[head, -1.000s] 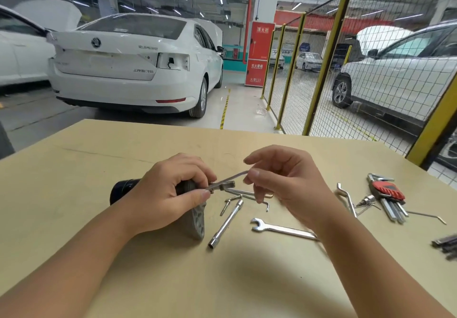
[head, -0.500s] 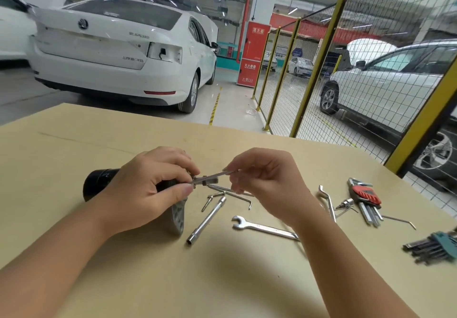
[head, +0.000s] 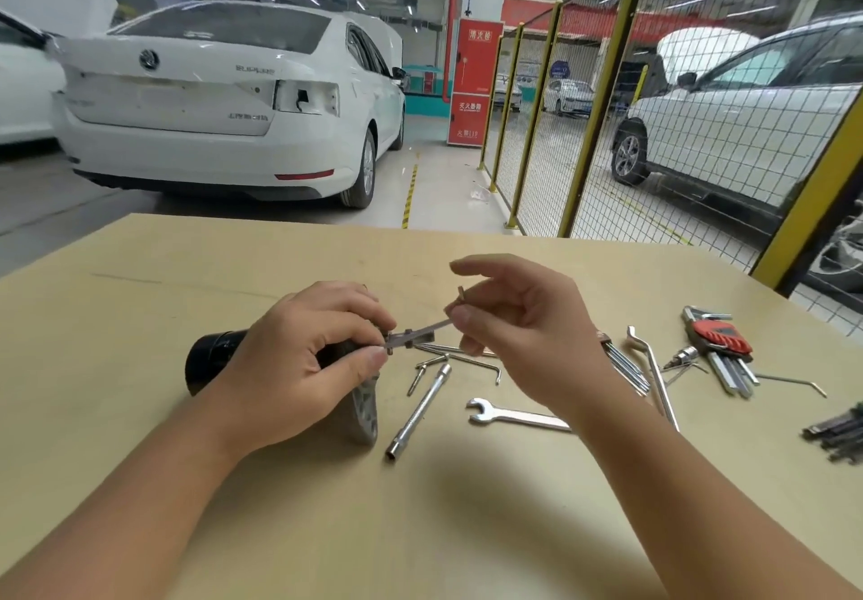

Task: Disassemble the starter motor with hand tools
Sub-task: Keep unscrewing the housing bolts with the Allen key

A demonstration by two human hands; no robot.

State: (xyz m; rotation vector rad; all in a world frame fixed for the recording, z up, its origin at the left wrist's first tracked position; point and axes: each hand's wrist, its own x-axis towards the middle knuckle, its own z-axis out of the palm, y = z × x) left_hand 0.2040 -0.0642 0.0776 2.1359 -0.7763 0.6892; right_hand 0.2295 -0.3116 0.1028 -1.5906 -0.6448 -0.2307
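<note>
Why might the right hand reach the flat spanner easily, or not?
Probably yes: the spanner lies bare on the table beside the right hand, but that hand must first release the hex key.

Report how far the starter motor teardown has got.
Done: nothing visibly removed; no loose motor parts lie on the table. In hand: the left hand grips the starter motor while the right hand pinches a hex key seated at its end. Left: the housing looks whole, so most of the teardown.
</note>
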